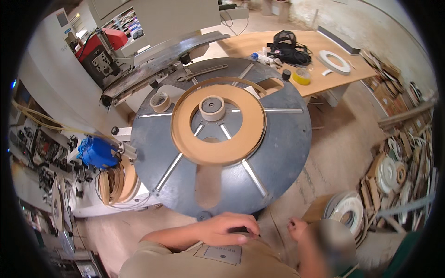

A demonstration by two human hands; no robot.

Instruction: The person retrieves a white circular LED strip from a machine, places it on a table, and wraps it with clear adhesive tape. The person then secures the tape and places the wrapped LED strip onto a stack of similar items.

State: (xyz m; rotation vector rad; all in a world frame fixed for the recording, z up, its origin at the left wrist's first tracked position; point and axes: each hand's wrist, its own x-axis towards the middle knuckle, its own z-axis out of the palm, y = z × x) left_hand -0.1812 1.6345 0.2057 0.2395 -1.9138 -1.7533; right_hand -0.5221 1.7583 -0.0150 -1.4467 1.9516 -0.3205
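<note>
My left hand (230,229) is held in front of my shirt, near the front rim of a round dark grey turntable (282,143). Its fingers are bent, with a gap to the thumb, and nothing shows in its grasp. Further right and low, my right hand (297,229) has its fingers curled in; whether anything is inside is hidden. On the turntable lies a wide coil of wood-coloured edge banding (185,139) around a central hub (212,107). A small tape roll (160,102) and an adjustable wrench (204,72) rest on the turntable too.
Behind right, a wooden table (250,44) bears a black mesh bag (289,48), yellow tape (301,77) and a white ring (334,62). A machine (99,60) and blue container (98,153) stand left. White coils (347,213) and offcuts lie right, beside a blurred shape.
</note>
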